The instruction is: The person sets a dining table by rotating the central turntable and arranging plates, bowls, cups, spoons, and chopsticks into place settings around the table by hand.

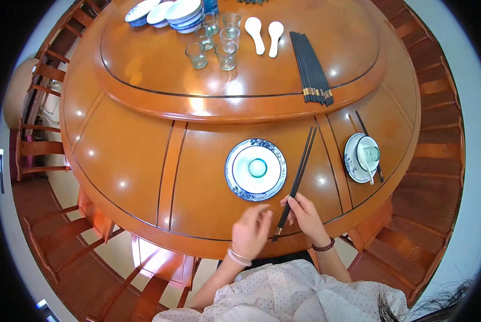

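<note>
My right hand (303,211) holds a pair of black chopsticks (299,174) near their thick, gold-banded ends, over the table's front edge. To its left is my left hand (251,229), slightly blurred, with its fingers curled and nothing visible in them; it does not touch the chopsticks. Just beyond both hands a blue-patterned plate (241,191) lies on the table, bearing a white bowl (244,181) with a small glass (257,168) at its middle.
A raised round turntable (143,75) carries stacked bowls (185,16), several glasses (226,55), two white spoons (255,35) and a bundle of black chopsticks (310,70). Another setting with a plate (350,161) stands at the right. Wooden chairs (63,236) surround the table.
</note>
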A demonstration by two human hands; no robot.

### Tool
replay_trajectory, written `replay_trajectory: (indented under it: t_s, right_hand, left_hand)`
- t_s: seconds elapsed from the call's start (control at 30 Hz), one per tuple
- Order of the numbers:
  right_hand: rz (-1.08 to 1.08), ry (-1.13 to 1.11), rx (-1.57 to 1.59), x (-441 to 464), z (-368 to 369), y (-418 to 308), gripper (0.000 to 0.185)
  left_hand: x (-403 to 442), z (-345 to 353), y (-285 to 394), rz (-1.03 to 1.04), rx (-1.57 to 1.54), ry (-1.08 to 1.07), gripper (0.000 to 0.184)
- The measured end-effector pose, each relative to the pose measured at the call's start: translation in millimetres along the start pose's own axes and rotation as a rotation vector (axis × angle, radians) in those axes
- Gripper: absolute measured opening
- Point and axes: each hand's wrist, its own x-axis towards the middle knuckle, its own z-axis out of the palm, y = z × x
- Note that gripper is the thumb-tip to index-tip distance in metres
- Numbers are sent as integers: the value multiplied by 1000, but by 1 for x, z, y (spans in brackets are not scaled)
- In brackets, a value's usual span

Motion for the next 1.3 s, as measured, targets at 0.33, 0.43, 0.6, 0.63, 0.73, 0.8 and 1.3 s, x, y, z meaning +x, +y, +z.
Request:
replay_trajectory:
  t_s: [0.33, 0.43, 0.6, 0.63, 0.73, 0.8, 1.3]
  right_hand:
    - [-85, -225, -24, 12, -4, -18, 23]
    - [-65, -288, 2, 26, -2, -19, 22]
    - [-46, -313, -36, 41, -4, -30, 23]
    - [-52, -320, -34, 44, -5, -30, 22]
    - [-56, -338, -28, 50, -13, -32, 21]
    - [-58, -343, -15, 54, -17, -33, 21]
    - [-17, -236, 28, 52, -39, -3, 23]
  left_hand:
    - [273, 23, 32, 421, 522, 104, 26]
    - [353, 41, 40, 159, 764, 139, 44]
    - [416, 50, 44, -77, 794, 164, 49]
    - [421, 49, 39, -111, 822, 156, 49]
    - [442, 42, 13, -80, 853, 58, 50]
    - [443, 41, 9, -49, 884, -20, 49]
    - [119, -16, 12, 200, 393, 184, 14]
